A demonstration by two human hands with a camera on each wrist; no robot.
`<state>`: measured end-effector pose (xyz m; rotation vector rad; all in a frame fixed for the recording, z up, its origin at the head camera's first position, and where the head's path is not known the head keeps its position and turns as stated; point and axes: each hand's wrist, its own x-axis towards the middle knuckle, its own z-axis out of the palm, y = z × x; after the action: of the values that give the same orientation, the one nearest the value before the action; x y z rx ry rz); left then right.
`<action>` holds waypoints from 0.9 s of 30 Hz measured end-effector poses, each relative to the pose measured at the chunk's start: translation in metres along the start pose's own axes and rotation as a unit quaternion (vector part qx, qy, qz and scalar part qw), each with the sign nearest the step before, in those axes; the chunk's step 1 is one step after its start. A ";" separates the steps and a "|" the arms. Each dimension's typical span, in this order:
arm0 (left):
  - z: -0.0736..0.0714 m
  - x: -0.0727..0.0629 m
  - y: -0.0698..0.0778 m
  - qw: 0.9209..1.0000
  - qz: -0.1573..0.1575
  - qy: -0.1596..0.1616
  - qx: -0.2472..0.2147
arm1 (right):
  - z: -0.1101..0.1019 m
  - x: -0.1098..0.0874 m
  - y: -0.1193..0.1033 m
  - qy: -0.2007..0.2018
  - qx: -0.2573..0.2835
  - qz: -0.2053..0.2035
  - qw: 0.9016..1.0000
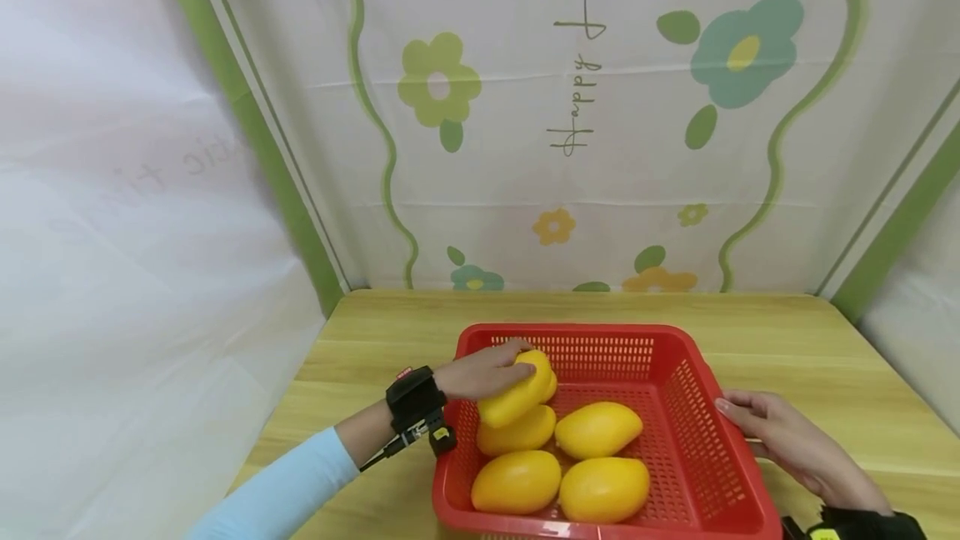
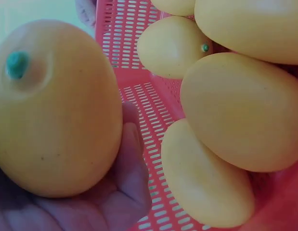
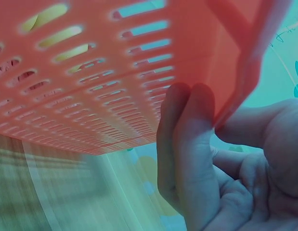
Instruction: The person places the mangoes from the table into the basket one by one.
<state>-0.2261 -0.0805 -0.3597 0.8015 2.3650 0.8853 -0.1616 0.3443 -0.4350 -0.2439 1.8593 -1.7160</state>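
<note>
In the head view my left hand [image 1: 483,369] grips a yellow mango [image 1: 513,398] over the back left part of a red plastic basket [image 1: 577,329]. The left wrist view shows this mango [image 2: 62,120] close up, its green stem end facing the camera and my fingers [image 2: 132,168] curled along its side. Several other mangoes lie in the basket, among them one at the front left [image 1: 516,483] and one beside it [image 1: 604,492]. My right hand [image 1: 791,436] pinches the basket's right rim, thumb on top and fingers [image 3: 194,144] against the slotted outer wall.
The basket stands on a light wooden table [image 1: 390,340]. A white cloth with printed flowers [image 1: 495,182] hangs behind the table's far edge, and a pale sheet [image 1: 150,232] hangs at the left. Black straps with cameras [image 1: 416,402] sit on my wrists.
</note>
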 end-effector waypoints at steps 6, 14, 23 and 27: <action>0.002 0.013 0.003 0.999 0.000 -0.031 -0.025 | 0.002 0.001 -0.001 0.016 -0.008 0.009 1.000; 0.005 0.029 0.010 0.992 0.063 -0.105 0.020 | 0.003 -0.001 0.001 0.022 -0.008 0.012 1.000; 0.014 0.049 0.011 0.990 0.083 -0.107 0.047 | 0.001 -0.001 0.005 0.009 0.001 0.003 1.000; 0.020 0.056 0.010 0.988 0.085 -0.107 0.067 | 0.002 -0.001 0.005 0.002 0.006 0.001 1.000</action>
<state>-0.2505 -0.0284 -0.3788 1.1078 2.2094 0.6728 -0.1583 0.3445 -0.4396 -0.2348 1.8501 -1.7275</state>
